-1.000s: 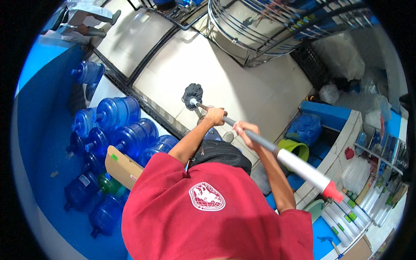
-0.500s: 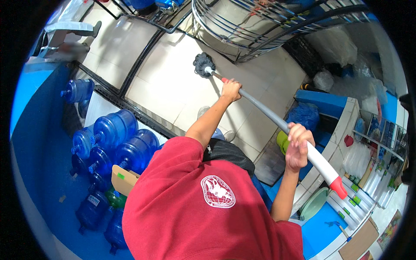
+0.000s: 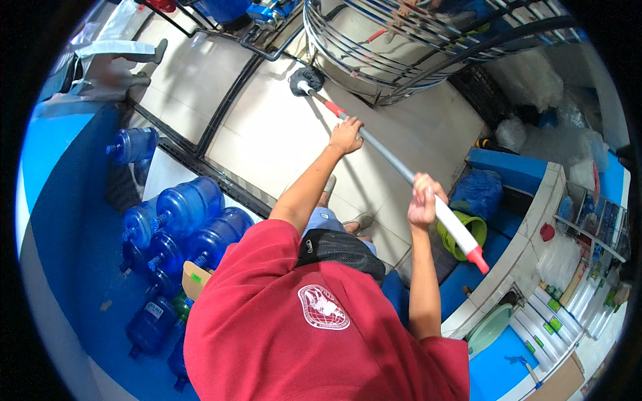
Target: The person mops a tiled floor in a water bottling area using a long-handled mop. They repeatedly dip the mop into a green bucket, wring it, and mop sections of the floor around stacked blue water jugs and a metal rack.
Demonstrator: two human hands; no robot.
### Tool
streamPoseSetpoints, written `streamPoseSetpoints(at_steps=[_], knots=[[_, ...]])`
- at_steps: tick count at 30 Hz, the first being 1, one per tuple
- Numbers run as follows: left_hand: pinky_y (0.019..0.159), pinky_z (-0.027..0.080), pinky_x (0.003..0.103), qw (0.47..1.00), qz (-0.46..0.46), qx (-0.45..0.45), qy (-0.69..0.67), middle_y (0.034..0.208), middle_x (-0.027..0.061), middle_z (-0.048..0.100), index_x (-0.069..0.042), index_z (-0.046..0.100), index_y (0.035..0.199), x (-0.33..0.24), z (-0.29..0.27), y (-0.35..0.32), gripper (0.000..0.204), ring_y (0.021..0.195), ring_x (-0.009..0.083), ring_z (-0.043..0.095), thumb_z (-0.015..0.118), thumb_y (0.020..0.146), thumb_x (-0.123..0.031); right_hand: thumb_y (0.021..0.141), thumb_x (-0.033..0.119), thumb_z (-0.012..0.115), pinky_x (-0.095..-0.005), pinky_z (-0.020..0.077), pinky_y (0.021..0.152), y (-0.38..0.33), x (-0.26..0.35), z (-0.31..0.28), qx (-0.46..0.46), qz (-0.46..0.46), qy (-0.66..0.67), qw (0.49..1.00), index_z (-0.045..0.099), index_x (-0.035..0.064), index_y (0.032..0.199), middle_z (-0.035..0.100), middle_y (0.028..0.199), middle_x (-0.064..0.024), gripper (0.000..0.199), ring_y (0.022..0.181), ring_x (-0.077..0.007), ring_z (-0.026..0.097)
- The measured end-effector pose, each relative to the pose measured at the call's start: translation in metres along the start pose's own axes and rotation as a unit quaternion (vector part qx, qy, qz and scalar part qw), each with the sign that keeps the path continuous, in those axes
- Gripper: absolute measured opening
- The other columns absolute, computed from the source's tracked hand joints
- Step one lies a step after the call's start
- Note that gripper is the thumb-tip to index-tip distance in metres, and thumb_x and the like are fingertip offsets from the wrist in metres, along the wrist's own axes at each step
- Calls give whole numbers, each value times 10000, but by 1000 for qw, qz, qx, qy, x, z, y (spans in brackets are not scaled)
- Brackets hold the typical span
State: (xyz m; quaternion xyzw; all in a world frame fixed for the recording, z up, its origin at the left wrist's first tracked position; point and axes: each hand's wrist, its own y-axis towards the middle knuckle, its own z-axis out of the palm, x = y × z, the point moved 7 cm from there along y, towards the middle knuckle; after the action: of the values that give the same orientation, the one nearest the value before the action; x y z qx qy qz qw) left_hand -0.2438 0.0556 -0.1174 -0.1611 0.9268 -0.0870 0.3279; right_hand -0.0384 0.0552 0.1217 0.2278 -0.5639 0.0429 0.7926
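A mop with a long grey and white handle [image 3: 388, 156] lies slantwise across the view, running from far left to near right. Its dark grey mop head [image 3: 307, 81] touches the pale tiled floor [image 3: 261, 134], close to the foot of a round metal rack. My left hand [image 3: 346, 136] is closed around the handle just behind the red collar. Higher up, at the start of the white grip, my right hand [image 3: 425, 200] is wrapped round it. The red end cap [image 3: 477, 259] sticks out past that hand.
Large blue water bottles [image 3: 190, 204] crowd the left side beside a black floor frame [image 3: 227, 107]. The curved metal rack [image 3: 374, 67] stands ahead. To the right are lime-green basins [image 3: 471, 235] and a tiled ledge [image 3: 535, 214]. A person's leg and shoe [image 3: 158, 52] show far left.
The mop head has slid away from me and slightly left, nearer the rack's foot. My right hand has moved forward and left with the handle, while my left hand has shifted a little left.
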Motion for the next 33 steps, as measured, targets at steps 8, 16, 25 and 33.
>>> streamPoseSetpoints(at_steps=[8,16,25,33], knots=[[1082,363,452,983,-10,-175,-53,1309,151,552,-94,566,1177,46,-55,-10,481,1310,426,431,693,719,-169,842,19,492,-447,481,898,9,-72,77,118,-46,-49,991,487,45,691,551,687,-66,153,696,-190,561],[913,438,467,973,198,-94,-76,824,134,634,-95,663,808,-31,-50,-54,160,894,339,607,704,737,-233,740,-39,533,-427,510,842,-22,0,42,256,-8,-100,961,525,2,679,533,641,-100,74,630,-242,583],[617,473,467,953,275,99,-85,624,160,603,-71,631,673,-249,70,-114,321,655,392,605,641,833,-349,748,76,611,-415,492,656,-47,219,-124,44,-48,20,998,539,40,707,566,633,-104,90,564,-253,545],[668,502,465,930,321,174,-48,676,138,646,-113,720,841,-295,123,-124,206,699,363,633,605,792,-277,870,167,558,-242,292,432,-56,257,-188,17,-142,82,986,394,129,616,395,458,26,305,370,-92,340]])
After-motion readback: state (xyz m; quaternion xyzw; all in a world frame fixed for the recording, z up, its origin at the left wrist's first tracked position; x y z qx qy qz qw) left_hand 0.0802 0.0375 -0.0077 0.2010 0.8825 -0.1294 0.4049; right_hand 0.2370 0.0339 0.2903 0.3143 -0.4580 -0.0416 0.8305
